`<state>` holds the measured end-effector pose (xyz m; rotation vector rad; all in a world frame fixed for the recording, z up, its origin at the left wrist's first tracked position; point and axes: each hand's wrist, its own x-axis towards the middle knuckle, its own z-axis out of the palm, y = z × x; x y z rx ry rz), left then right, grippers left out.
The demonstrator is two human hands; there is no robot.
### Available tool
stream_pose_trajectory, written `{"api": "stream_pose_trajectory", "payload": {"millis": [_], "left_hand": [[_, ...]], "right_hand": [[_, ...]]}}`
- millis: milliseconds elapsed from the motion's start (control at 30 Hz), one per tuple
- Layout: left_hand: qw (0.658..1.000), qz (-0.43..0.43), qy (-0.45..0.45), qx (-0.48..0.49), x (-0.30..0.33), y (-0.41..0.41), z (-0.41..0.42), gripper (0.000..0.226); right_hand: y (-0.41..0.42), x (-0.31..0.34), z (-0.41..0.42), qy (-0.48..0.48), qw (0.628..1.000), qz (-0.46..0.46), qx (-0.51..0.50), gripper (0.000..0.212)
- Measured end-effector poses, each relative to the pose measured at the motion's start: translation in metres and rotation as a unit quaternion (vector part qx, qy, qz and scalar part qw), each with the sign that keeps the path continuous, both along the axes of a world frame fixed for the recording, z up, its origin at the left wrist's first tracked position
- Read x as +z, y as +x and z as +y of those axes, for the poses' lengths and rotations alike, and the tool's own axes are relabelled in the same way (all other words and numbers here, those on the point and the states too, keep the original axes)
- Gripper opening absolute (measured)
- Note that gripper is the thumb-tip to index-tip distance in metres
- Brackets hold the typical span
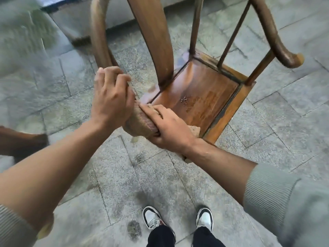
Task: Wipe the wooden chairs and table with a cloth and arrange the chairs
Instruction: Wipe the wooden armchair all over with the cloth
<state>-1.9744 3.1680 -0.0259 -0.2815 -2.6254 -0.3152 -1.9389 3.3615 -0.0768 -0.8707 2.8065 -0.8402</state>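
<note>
- The wooden chair (199, 97) stands on the stone floor (160, 175), just past the person's feet. Its brown seat faces up, and its curved arms and thin back bars rise above the seat.
- The stone floor is made of gray slabs, with dark wet spots near the feet.
- The left hand (110, 100) is at the chair's near left corner. Its grip is curled around the top end of the cloth, next to the chair's left arm post.
- The right hand (169, 129) lies at the front edge of the chair seat. Its grip is clamped on the lower part of the cloth, with fingers spread over the top and the thumb under it.
- The cloth (140, 122) is tan and rolled up thick. It stretches between the two hands, at the chair's front left corner.
- Two shoes (178, 218), white and black, stand on the floor in front of the chair.
- A little dark twig (183, 100) lies in the middle of the chair seat.
</note>
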Motion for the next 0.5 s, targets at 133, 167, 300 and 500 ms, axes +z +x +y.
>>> {"api": "stream_pose_trajectory", "payload": {"millis": [133, 167, 300, 500], "left_hand": [[0.987, -0.076, 0.096, 0.099, 0.016, -0.021, -0.059, 0.028], [0.981, -0.108, 0.117, 0.113, 0.019, -0.026, -0.075, 0.031], [0.962, -0.198, 0.173, 0.072, 0.022, -0.038, -0.119, 0.031], [0.864, -0.289, 0.404, 0.082, 0.069, -0.115, -0.127, 0.053]], "right_hand": [[-0.018, 0.022, -0.075, 0.007, 0.993, 0.034, -0.111, 0.098], [-0.023, 0.027, -0.092, 0.01, 0.991, 0.034, -0.131, 0.1], [-0.044, 0.043, -0.133, -0.022, 0.985, -0.012, -0.172, 0.095], [-0.068, 0.068, -0.164, -0.135, 0.957, -0.102, -0.237, 0.081]]}}
